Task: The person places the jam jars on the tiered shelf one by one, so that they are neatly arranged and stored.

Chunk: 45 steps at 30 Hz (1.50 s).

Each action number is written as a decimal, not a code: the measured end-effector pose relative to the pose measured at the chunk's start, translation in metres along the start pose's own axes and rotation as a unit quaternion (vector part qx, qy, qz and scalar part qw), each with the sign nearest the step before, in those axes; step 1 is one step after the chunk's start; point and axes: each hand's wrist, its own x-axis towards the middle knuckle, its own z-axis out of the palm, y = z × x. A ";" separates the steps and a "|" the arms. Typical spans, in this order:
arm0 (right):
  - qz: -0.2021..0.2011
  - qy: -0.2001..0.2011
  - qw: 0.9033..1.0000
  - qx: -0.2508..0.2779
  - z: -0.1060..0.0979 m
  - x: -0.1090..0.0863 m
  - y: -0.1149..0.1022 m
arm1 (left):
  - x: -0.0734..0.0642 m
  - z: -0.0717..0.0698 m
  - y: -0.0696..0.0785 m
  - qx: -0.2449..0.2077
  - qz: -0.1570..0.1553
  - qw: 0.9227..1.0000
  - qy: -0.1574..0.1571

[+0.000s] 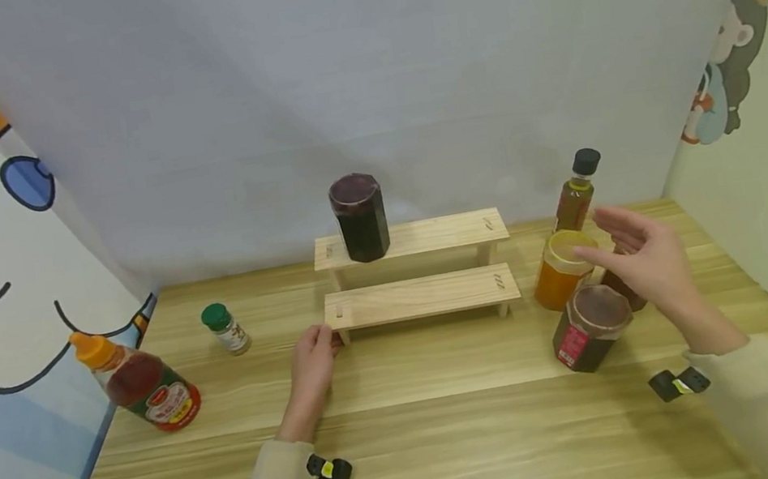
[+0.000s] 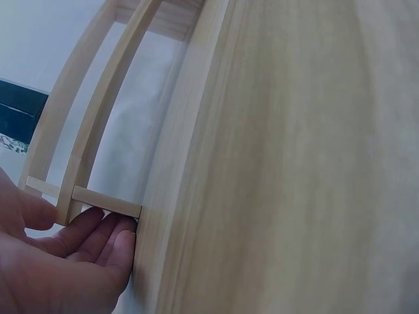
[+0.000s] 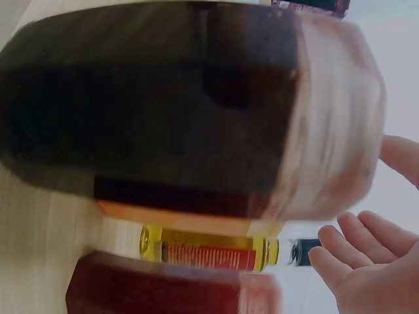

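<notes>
My left hand [image 1: 314, 368] holds the left end of the lower step of a two-step wooden rack [image 1: 422, 297]. In the left wrist view the thumb lies at the step's edge, with the fingers curled at the leg [image 2: 108, 201]. A dark jam jar [image 1: 361, 218] stands on the upper step. Over a group of jars at the right, my right hand [image 1: 653, 267] hangs with fingers spread, holding nothing. Below it are an amber honey jar [image 1: 556, 281], a dark jar with a pink label [image 1: 591, 329], and another dark red jar [image 3: 150, 288], mostly hidden by the hand in the head view.
An oil bottle [image 1: 573, 201] with a black cap stands behind the honey jar. On the left are a green-capped spice shaker [image 1: 225, 328] and a red sauce bottle [image 1: 147, 387] with an orange cap. A pale back wall [image 1: 407, 89] and printed side panels border the table.
</notes>
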 end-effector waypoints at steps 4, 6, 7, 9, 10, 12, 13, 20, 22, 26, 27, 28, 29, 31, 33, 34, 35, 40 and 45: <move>-0.001 0.015 1.000 -0.001 -0.007 -0.001 0.008 | 0.000 -0.001 0.000 -0.001 -0.002 1.000 -0.002; 0.001 0.024 1.000 -0.002 -0.010 -0.001 0.013 | 0.000 -0.001 -0.001 -0.002 -0.004 1.000 -0.003; 0.000 0.029 1.000 -0.004 -0.011 -0.002 0.015 | 0.000 -0.001 -0.001 -0.002 -0.005 1.000 -0.004; 0.004 0.038 0.999 -0.003 -0.014 -0.002 0.019 | 0.000 -0.001 -0.001 -0.005 -0.006 1.000 -0.005; 0.004 0.042 0.999 -0.005 -0.015 -0.002 0.020 | 0.000 -0.002 -0.002 -0.007 -0.007 1.000 -0.005; 0.006 0.049 0.999 -0.005 -0.017 -0.003 0.023 | 0.000 -0.002 -0.002 -0.005 -0.009 1.000 -0.005; 0.007 0.051 0.999 -0.003 -0.018 -0.003 0.025 | -0.001 -0.003 -0.001 -0.003 -0.011 1.000 -0.006; 0.021 0.034 0.998 0.055 -0.028 -0.006 0.031 | -0.001 -0.005 -0.001 0.005 -0.011 1.000 -0.006; 0.027 0.035 0.998 0.049 -0.032 -0.006 0.034 | -0.001 -0.005 0.000 0.005 -0.010 1.000 -0.007; 0.033 0.042 0.999 0.000 -0.038 -0.005 0.041 | -0.001 -0.004 0.001 0.008 -0.007 1.000 -0.008; 0.033 0.041 0.999 -0.007 -0.039 -0.005 0.043 | -0.001 -0.004 0.002 0.009 -0.007 1.000 -0.008; 0.034 0.040 0.999 -0.011 -0.039 -0.005 0.045 | -0.001 -0.004 0.002 0.011 -0.008 1.000 -0.008; 0.035 0.040 0.999 -0.014 -0.040 -0.005 0.047 | -0.001 -0.004 0.002 0.012 -0.007 1.000 -0.007; 0.041 0.036 0.998 -0.014 -0.041 -0.006 0.051 | -0.001 -0.004 0.002 0.013 -0.005 1.000 -0.006; 0.050 0.034 0.998 -0.012 -0.040 -0.007 0.055 | 0.000 -0.004 0.001 0.013 -0.005 1.000 -0.005; 0.055 0.033 0.998 -0.011 -0.040 -0.007 0.057 | 0.000 -0.003 0.001 0.012 -0.005 1.000 -0.004; 0.060 0.032 0.998 -0.009 -0.040 -0.008 0.058 | 0.000 -0.003 0.002 0.012 -0.005 1.000 -0.005; 0.080 0.020 0.997 -0.004 -0.038 -0.010 0.067 | 0.000 -0.003 0.002 0.010 -0.009 1.000 -0.004; 0.083 0.005 0.997 0.005 -0.035 -0.013 0.079 | -0.001 -0.002 0.002 0.007 -0.010 1.000 -0.006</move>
